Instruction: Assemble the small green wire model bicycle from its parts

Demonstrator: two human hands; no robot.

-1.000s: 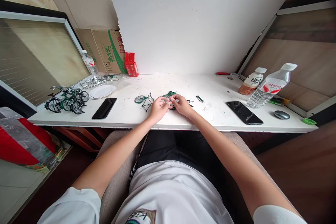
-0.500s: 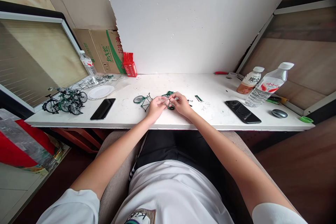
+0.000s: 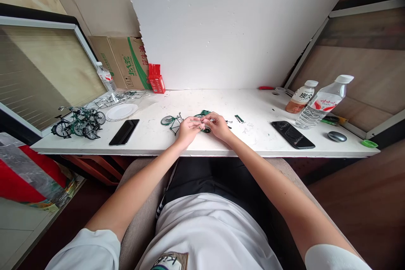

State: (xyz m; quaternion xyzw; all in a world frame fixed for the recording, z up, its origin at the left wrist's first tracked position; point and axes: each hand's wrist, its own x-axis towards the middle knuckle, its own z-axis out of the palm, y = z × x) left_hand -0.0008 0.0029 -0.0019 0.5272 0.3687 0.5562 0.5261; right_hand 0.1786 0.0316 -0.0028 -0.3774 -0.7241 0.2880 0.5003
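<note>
My left hand (image 3: 189, 130) and my right hand (image 3: 218, 125) meet over the middle of the table, fingertips pinched together. Whatever small piece sits between them is too tiny and too covered to name. Just left of my left hand lies a partly built model bicycle (image 3: 172, 122), with a green wheel and a dark frame. A green model part (image 3: 202, 113) shows behind my fingers, and a small black-and-green round part (image 3: 206, 129) lies beneath them. Right of my right hand are small dark pieces (image 3: 229, 124) and a green strip-like part (image 3: 239, 118).
Several finished model bicycles (image 3: 79, 122) stand at the left, near a white plate (image 3: 122, 112) and a phone (image 3: 124, 132). Another phone (image 3: 292, 134), a mouse (image 3: 336, 136), a brown drink bottle (image 3: 302, 97) and a water bottle (image 3: 325, 103) occupy the right. A white board (image 3: 234, 33) rises behind.
My fingers have shifted slightly at the pinch, and the left fingers lie a little flatter. Objects on the table have stayed in place.
</note>
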